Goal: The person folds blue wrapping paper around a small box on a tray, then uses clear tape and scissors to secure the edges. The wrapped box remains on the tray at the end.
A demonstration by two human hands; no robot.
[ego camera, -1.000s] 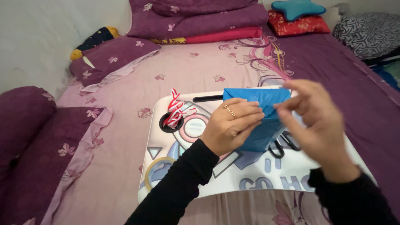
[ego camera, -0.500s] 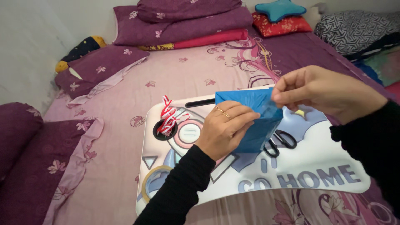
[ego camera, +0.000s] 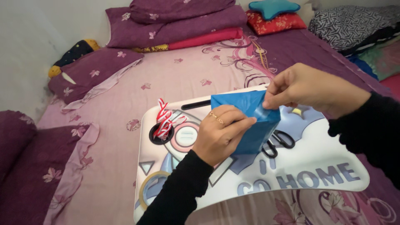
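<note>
A box wrapped in blue paper (ego camera: pixel 254 133) stands on a white lap tray (ego camera: pixel 316 166) on the bed. My left hand (ego camera: pixel 218 133), with a ring on one finger, presses flat on the box's left side and holds it. My right hand (ego camera: pixel 312 89) comes from the right and pinches a strip of clear tape at the box's upper right corner. Black scissors (ego camera: pixel 277 143) lie on the tray just right of the box, partly hidden by it.
A red-and-white ribbon (ego camera: pixel 164 118) sits in the tray's round cup hole at the left. Purple pillows (ego camera: pixel 175 18) are stacked at the bed's head, with a red cushion (ego camera: pixel 275 21) and a blue star cushion (ego camera: pixel 273 6). A purple bolster (ego camera: pixel 14 133) lies left.
My right hand swung from in front of the box up to its top right corner and now pinches tape there. The view shifted slightly; my left hand stayed on the box.
</note>
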